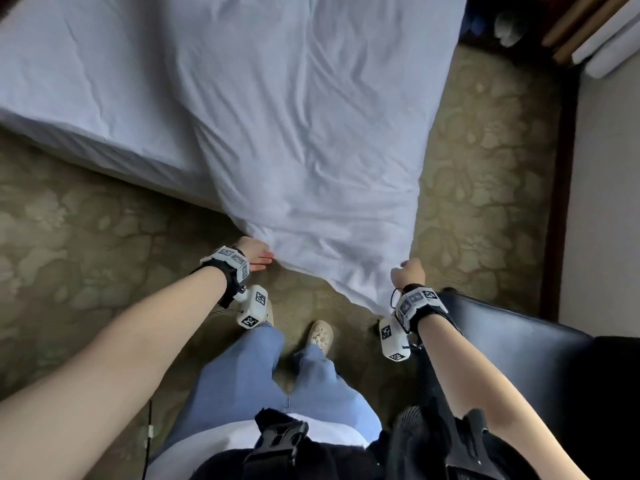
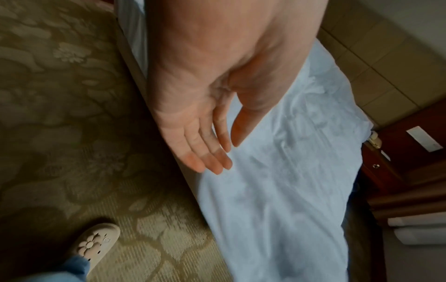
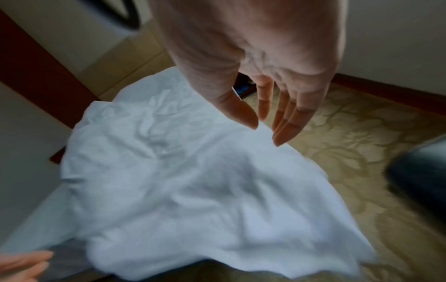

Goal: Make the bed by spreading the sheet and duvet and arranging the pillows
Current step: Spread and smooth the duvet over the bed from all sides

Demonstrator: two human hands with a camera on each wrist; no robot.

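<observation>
A white crumpled duvet (image 1: 311,150) lies over the bed's corner, its end drooping toward the carpet between my hands. The sheeted mattress (image 1: 86,81) stretches away at the upper left. My left hand (image 1: 256,255) is at the duvet's left edge, fingers straight and holding nothing; in the left wrist view the left hand (image 2: 212,152) shows an open palm beside the duvet (image 2: 277,190). My right hand (image 1: 408,271) hovers at the duvet's right edge. In the right wrist view the right hand (image 3: 265,118) has loose, straight fingers just over the duvet (image 3: 181,181). No pillows are in view.
A black chair (image 1: 502,341) stands close at my right. Patterned carpet (image 1: 86,237) surrounds the bed. A wall with dark baseboard (image 1: 561,202) runs along the right, and wooden furniture (image 2: 398,162) is past the bed. My beige shoe (image 1: 320,336) is below the duvet's end.
</observation>
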